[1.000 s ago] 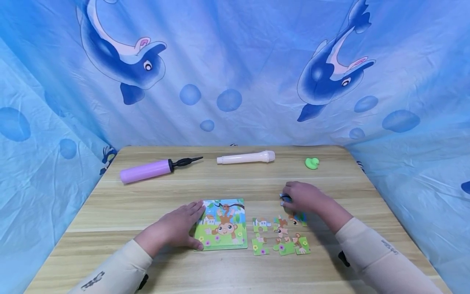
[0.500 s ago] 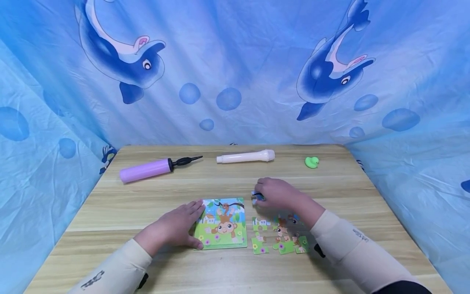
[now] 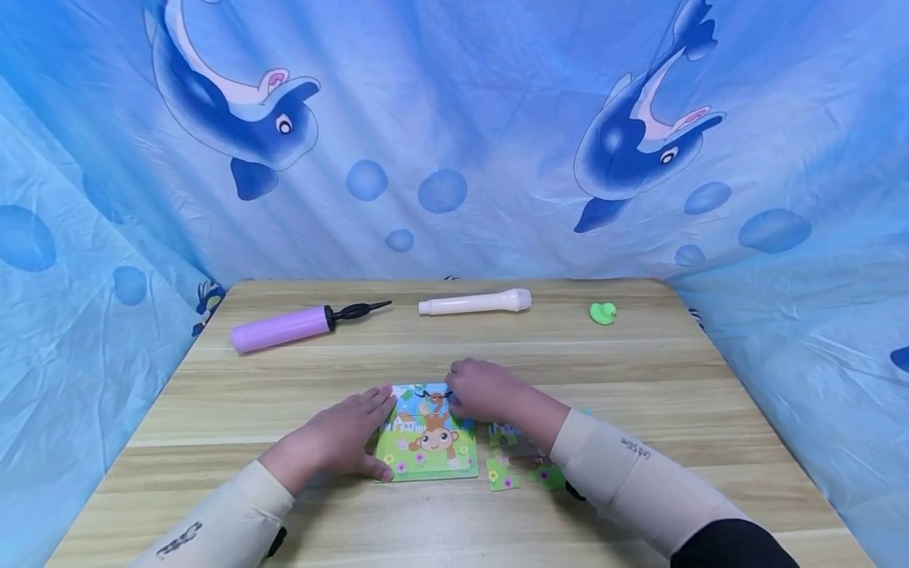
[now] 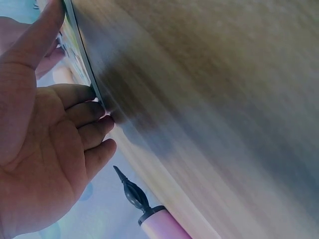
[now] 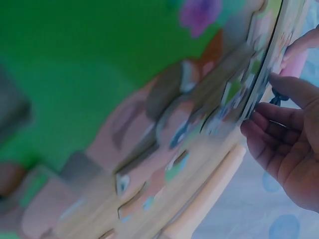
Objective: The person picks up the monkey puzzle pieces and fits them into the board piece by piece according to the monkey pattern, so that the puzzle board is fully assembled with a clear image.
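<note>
- Puzzle board [image 3: 428, 442] with the monkey picture lay flat at the near middle of the wooden table [image 3: 639, 371].
- Left hand [image 3: 334, 442] rested on the board's left edge, fingers straight and spread.
- Right hand [image 3: 483, 390] hovered over the board's far right corner, fingertips pinching a small blue puzzle piece [image 3: 450, 397].
- Loose pieces [image 3: 503, 476] lay just right of the board.
</note>
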`<state>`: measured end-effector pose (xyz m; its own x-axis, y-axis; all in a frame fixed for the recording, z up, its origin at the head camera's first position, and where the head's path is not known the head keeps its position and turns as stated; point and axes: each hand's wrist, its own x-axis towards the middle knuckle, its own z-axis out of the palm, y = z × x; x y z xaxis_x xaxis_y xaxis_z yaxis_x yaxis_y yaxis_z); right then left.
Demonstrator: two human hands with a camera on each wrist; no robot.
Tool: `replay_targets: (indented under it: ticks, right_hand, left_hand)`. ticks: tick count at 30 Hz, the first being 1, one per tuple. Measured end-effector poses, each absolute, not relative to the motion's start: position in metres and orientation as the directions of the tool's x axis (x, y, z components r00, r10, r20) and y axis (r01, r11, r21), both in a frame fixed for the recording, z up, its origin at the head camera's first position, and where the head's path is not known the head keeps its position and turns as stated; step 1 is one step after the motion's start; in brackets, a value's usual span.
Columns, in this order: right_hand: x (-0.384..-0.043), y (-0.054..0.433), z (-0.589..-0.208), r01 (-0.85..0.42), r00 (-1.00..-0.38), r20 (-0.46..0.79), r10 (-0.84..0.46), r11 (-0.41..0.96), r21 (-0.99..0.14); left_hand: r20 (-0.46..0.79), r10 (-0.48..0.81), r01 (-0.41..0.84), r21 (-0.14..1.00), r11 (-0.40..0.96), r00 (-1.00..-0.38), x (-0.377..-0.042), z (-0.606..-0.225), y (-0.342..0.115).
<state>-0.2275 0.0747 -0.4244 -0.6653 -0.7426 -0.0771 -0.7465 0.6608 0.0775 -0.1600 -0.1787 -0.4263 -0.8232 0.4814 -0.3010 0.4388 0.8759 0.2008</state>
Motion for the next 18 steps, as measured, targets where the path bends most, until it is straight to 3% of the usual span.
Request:
replay_targets:
  ticks: [12, 18]
  right_hand:
    - [-0.22, 0.061, -0.431, -0.699, -0.714, -0.071, -0.696, 0.706, 0.11]
    - [-0.22, 0.056, -0.431, -0.724, -0.689, -0.104, -0.717, 0.676, 0.137]
  left_hand:
    - [-0.296, 0.486, 0.446, 0.195, 0.873, -0.822, -0.161, -0.428, -0.179]
    - [-0.296, 0.48, 0.438, 0.198, 0.877, -0.826, -0.161, -0.429, -0.179]
